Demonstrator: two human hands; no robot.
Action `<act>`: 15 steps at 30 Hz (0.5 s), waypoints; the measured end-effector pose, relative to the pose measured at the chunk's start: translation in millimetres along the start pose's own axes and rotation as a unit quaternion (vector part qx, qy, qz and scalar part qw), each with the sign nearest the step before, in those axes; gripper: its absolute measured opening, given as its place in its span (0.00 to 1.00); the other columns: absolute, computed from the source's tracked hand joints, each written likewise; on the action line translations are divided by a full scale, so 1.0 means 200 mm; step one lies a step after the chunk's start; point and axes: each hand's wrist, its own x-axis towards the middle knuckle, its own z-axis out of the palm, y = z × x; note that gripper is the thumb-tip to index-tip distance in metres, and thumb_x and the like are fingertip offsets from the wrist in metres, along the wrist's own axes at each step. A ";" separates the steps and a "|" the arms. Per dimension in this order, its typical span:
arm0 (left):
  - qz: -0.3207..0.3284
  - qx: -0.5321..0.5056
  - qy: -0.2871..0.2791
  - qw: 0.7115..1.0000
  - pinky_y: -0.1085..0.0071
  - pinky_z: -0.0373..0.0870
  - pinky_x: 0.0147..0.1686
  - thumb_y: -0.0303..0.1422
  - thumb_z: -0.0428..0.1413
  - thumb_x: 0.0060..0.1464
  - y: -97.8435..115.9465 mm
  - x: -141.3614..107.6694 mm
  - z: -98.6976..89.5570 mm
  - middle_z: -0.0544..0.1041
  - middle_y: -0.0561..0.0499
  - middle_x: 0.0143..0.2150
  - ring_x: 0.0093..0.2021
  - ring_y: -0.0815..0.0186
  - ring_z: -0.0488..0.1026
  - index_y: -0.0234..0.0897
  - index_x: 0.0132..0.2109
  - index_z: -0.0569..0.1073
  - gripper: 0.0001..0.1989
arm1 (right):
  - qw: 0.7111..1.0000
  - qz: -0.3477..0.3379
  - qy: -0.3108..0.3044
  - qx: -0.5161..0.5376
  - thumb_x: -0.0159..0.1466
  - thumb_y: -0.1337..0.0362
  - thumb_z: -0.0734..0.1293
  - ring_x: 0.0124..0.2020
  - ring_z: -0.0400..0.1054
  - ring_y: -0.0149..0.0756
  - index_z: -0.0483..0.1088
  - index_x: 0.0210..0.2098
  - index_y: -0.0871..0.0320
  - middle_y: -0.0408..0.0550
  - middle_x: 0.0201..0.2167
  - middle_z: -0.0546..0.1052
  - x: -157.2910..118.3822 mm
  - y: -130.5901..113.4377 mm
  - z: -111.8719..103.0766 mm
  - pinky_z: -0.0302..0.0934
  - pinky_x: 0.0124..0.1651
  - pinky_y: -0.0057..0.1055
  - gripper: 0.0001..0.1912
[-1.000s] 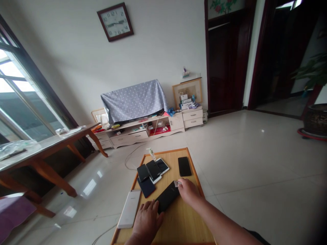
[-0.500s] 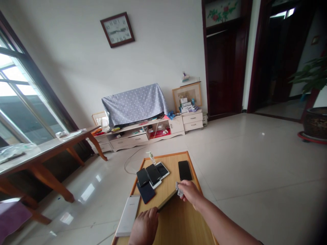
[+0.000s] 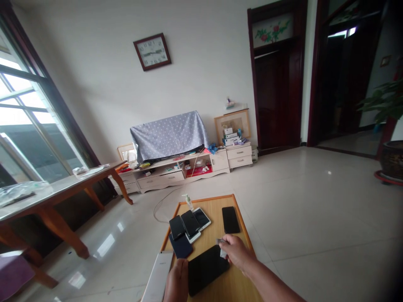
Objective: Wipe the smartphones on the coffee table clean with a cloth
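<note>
My right hand (image 3: 236, 253) pinches a small white cloth (image 3: 223, 251) just above the upper right corner of a large black phone (image 3: 207, 269). That phone lies on a wooden board (image 3: 214, 205) with an orange rim. My left hand (image 3: 176, 282) stands on its edge between the black phone and a white phone (image 3: 158, 277), holding nothing visible. Up the board, several phones overlap in a cluster, including a black phone (image 3: 176, 227) and a navy phone (image 3: 180, 246). Another black phone (image 3: 231, 219) lies alone at the right, and a pump bottle (image 3: 188, 202) stands at the far edge.
A thin cable (image 3: 160, 207) curves across the tiled floor beyond the board. A wooden table (image 3: 63, 188) stands to the left, with a low cream cabinet (image 3: 176, 174) along the far wall. A potted plant (image 3: 390, 167) stands at the right.
The large black phone, tilted and barely visible half a second ago, now lies flat between my hands. My right hand still has the cloth. The view has tipped slightly upward.
</note>
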 end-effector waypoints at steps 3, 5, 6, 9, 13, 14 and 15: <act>-0.046 -0.002 -0.010 0.999 0.64 0.70 0.45 0.57 0.43 0.59 -0.06 0.02 0.03 0.78 0.51 0.35 0.41 0.58 0.75 0.41 0.35 0.71 0.26 | 0.996 -0.036 0.023 -0.073 0.64 0.58 0.62 0.29 0.71 0.35 0.74 0.35 0.56 0.43 0.26 0.75 0.01 0.03 0.02 0.58 0.30 0.27 0.11; -0.064 0.005 -0.032 0.997 0.63 0.70 0.45 0.56 0.43 0.57 -0.07 0.03 0.04 0.78 0.50 0.35 0.41 0.57 0.76 0.41 0.34 0.71 0.25 | 0.989 -0.066 0.042 -0.125 0.63 0.61 0.63 0.34 0.71 0.35 0.75 0.32 0.55 0.45 0.31 0.77 0.01 0.05 0.04 0.59 0.36 0.28 0.10; -0.070 0.005 -0.042 0.997 0.64 0.70 0.44 0.56 0.43 0.56 -0.07 0.04 0.04 0.78 0.50 0.34 0.40 0.57 0.76 0.41 0.34 0.71 0.25 | 0.984 -0.079 0.049 -0.149 0.63 0.63 0.63 0.36 0.71 0.35 0.75 0.32 0.55 0.45 0.34 0.77 0.00 0.06 0.05 0.59 0.39 0.28 0.09; -0.080 -0.001 -0.051 0.995 0.64 0.70 0.45 0.54 0.43 0.54 -0.06 0.05 0.04 0.79 0.49 0.35 0.42 0.56 0.76 0.40 0.36 0.72 0.24 | 0.969 -0.112 0.055 -0.213 0.62 0.67 0.63 0.39 0.70 0.35 0.74 0.29 0.55 0.46 0.38 0.75 -0.02 0.10 0.08 0.57 0.42 0.28 0.09; -0.065 0.033 -0.054 0.996 0.63 0.69 0.53 0.56 0.50 0.47 -0.05 0.04 0.08 0.80 0.43 0.45 0.51 0.52 0.76 0.35 0.45 0.75 0.31 | 0.952 -0.143 0.060 -0.264 0.64 0.68 0.62 0.39 0.69 0.34 0.73 0.30 0.55 0.46 0.38 0.74 -0.05 0.12 0.10 0.55 0.42 0.27 0.10; -0.058 0.055 -0.055 0.995 0.62 0.69 0.55 0.57 0.52 0.45 -0.06 0.03 0.09 0.79 0.40 0.48 0.53 0.50 0.75 0.33 0.49 0.75 0.34 | 0.949 -0.147 0.063 -0.272 0.65 0.68 0.61 0.39 0.69 0.34 0.73 0.30 0.55 0.46 0.38 0.74 -0.05 0.12 0.11 0.55 0.42 0.27 0.10; -0.049 0.081 -0.060 0.994 0.62 0.68 0.56 0.56 0.54 0.42 -0.07 0.03 0.10 0.78 0.38 0.52 0.55 0.49 0.74 0.31 0.52 0.74 0.38 | 0.946 -0.151 0.066 -0.278 0.65 0.68 0.61 0.39 0.69 0.34 0.73 0.31 0.55 0.46 0.39 0.74 -0.05 0.13 0.11 0.55 0.42 0.27 0.10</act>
